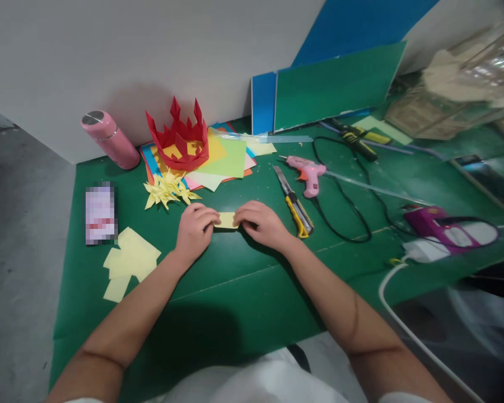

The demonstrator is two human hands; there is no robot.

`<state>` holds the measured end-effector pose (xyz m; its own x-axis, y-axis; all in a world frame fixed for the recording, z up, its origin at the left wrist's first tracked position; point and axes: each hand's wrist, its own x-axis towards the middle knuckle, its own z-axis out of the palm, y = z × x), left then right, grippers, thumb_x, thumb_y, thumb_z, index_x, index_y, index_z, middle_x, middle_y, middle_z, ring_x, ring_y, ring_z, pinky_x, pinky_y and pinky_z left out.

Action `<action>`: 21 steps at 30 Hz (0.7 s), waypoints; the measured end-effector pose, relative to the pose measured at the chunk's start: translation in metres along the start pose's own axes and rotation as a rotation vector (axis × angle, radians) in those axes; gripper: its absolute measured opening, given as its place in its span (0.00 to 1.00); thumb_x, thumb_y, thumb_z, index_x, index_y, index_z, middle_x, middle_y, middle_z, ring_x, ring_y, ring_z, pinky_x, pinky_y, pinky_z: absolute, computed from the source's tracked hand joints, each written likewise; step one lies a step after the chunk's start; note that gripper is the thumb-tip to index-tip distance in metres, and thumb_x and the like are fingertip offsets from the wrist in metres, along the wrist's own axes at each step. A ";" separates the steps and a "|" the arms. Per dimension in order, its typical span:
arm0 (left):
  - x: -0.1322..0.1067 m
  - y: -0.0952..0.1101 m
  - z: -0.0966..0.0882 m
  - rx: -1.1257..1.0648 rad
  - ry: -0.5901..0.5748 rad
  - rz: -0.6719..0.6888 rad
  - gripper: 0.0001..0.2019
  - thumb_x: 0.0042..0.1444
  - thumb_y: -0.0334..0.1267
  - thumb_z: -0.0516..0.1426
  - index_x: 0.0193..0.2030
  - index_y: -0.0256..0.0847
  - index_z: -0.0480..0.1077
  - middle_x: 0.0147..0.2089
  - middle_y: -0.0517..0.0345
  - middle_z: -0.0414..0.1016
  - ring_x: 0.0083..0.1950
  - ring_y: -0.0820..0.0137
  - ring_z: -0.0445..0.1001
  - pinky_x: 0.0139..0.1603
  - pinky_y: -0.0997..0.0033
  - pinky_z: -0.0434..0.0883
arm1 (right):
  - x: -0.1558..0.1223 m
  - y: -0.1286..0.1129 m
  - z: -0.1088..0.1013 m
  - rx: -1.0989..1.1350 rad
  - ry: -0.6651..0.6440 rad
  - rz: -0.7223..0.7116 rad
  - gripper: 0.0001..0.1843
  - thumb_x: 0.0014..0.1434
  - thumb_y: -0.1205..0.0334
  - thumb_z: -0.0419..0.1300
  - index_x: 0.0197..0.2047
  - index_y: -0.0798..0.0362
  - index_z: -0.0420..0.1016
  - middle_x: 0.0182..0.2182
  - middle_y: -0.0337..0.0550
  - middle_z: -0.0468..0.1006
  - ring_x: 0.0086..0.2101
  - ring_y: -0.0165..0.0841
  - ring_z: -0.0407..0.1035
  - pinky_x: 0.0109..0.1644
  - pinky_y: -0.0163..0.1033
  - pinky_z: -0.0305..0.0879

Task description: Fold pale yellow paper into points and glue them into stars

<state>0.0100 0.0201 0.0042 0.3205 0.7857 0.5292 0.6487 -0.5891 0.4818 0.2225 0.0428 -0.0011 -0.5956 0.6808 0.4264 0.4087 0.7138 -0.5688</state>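
A small pale yellow paper piece (227, 220) lies on the green table (235, 296) between my two hands. My left hand (195, 229) presses its curled fingers onto the paper's left end. My right hand (260, 223) pinches the paper's right end with closed fingers. Several loose yellow paper squares (128, 262) lie to the left of my left forearm. A heap of small folded yellow paper shapes (168, 190) sits just beyond my left hand.
A red paper crown (180, 140) stands on a stack of coloured sheets (224, 159). Nearby are a pink bottle (111, 140), a phone (101, 214), a yellow utility knife (294, 202), a pink glue gun (308, 173) with black cable, a purple device (434, 225) and green and blue boards (336, 87).
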 end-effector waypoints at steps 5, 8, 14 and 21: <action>-0.002 0.003 0.002 0.104 -0.152 0.106 0.14 0.52 0.20 0.49 0.28 0.39 0.72 0.32 0.57 0.79 0.36 0.66 0.70 0.40 0.63 0.69 | 0.000 0.000 -0.002 -0.055 -0.080 0.032 0.16 0.54 0.77 0.49 0.31 0.52 0.75 0.30 0.41 0.79 0.35 0.34 0.69 0.43 0.42 0.61; -0.004 0.006 0.003 0.131 -0.199 0.076 0.11 0.52 0.22 0.50 0.30 0.37 0.71 0.33 0.54 0.77 0.36 0.66 0.69 0.41 0.63 0.69 | 0.001 -0.003 -0.001 -0.067 -0.038 0.108 0.09 0.58 0.70 0.53 0.34 0.53 0.74 0.29 0.42 0.78 0.32 0.34 0.67 0.41 0.41 0.60; -0.006 0.009 0.005 0.125 -0.273 -0.050 0.09 0.53 0.23 0.49 0.32 0.37 0.69 0.36 0.51 0.72 0.39 0.65 0.67 0.41 0.65 0.68 | 0.003 -0.004 0.001 -0.069 -0.116 0.222 0.04 0.58 0.67 0.58 0.38 0.53 0.73 0.28 0.41 0.75 0.31 0.33 0.64 0.40 0.40 0.56; -0.005 0.005 0.005 0.121 -0.277 -0.123 0.11 0.50 0.21 0.49 0.33 0.37 0.69 0.35 0.52 0.68 0.38 0.65 0.65 0.41 0.64 0.67 | 0.000 0.002 -0.005 -0.055 -0.130 0.317 0.09 0.58 0.72 0.55 0.38 0.52 0.74 0.27 0.40 0.71 0.30 0.32 0.62 0.39 0.38 0.55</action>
<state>0.0156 0.0138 0.0003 0.4000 0.8807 0.2538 0.7661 -0.4733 0.4349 0.2262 0.0450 0.0011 -0.5145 0.8461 0.1393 0.6219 0.4800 -0.6188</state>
